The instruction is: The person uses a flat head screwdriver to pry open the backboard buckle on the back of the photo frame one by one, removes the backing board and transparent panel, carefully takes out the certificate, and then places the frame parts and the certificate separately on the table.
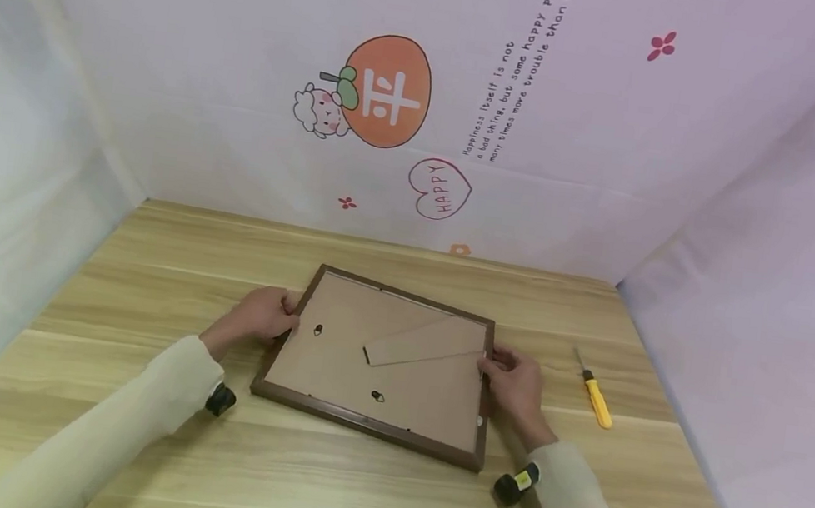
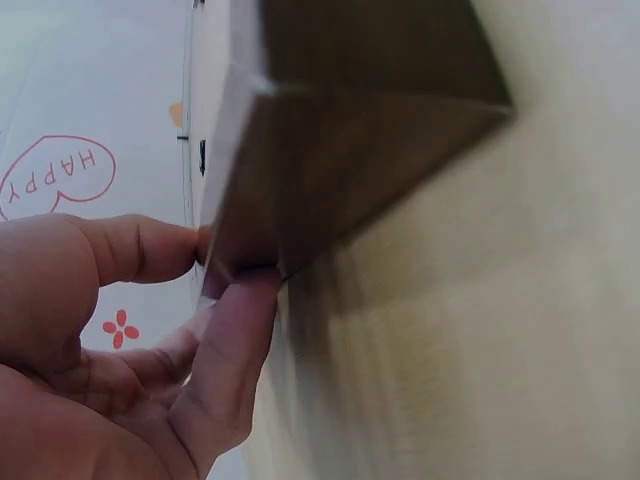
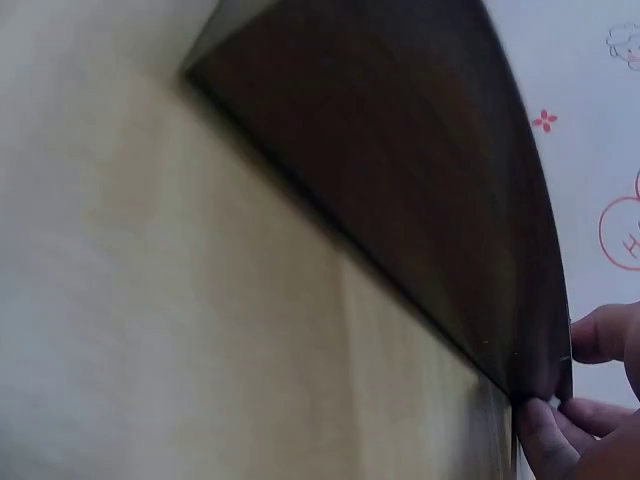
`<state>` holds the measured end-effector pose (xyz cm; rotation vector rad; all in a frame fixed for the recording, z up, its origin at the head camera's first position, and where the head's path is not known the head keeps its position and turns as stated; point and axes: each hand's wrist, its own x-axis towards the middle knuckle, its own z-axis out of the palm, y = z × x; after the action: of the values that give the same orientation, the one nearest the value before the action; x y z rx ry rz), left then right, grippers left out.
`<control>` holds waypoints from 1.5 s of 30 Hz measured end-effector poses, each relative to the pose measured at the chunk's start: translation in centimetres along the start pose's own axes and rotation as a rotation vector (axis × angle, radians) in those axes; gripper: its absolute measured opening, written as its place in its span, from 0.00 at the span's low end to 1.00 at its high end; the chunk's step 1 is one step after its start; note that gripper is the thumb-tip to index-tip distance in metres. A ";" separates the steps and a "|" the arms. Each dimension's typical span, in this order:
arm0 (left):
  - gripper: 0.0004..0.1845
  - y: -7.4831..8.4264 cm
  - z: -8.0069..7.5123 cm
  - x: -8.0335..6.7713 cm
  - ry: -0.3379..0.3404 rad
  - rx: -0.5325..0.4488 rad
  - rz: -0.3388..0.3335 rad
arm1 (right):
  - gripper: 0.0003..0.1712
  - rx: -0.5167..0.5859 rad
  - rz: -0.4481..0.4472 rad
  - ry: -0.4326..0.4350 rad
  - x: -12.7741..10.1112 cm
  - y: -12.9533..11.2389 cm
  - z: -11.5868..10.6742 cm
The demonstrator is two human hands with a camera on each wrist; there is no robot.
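My left hand [image 1: 260, 314] pinches the left edge of the picture frame [image 1: 387, 432], thumb above and fingers [image 2: 235, 340] below its dark brown rim. The frame lies face down mid-bench, showing tan backing board, a folded stand [image 1: 427, 343] and two small hangers. My right hand [image 1: 517, 384] grips the frame's right edge, fingers curled over the rim. Bare bench [image 1: 150, 258] lies open left of, behind and in front of the frame. Right of the frame, apart from it, rests a yellow-handled screwdriver [image 1: 595, 394]. Behind the frame, the backdrop [image 1: 616, 144] reads "HAPPY" in a heart and "Happiness itself is not a bad thing".
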<state>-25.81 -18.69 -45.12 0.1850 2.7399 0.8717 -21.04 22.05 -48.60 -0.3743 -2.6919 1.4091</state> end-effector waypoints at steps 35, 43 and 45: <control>0.11 -0.3 2.1 -2.5 -0.025 -0.468 -0.193 | 0.24 -0.168 -0.135 -0.020 3.7 -2.4 1.2; 0.12 -0.1 1.7 -2.6 -0.047 -0.490 -0.174 | 0.26 -0.400 -0.512 -0.114 1.2 -6.0 3.0; 0.10 0.0 1.6 -2.7 -0.043 -0.475 -0.168 | 0.26 -0.449 -0.587 -0.196 0.4 -7.2 3.9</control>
<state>-22.79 -18.33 -45.83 -0.1147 2.3802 1.4079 -23.46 15.12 -44.98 0.5252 -2.8934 0.7099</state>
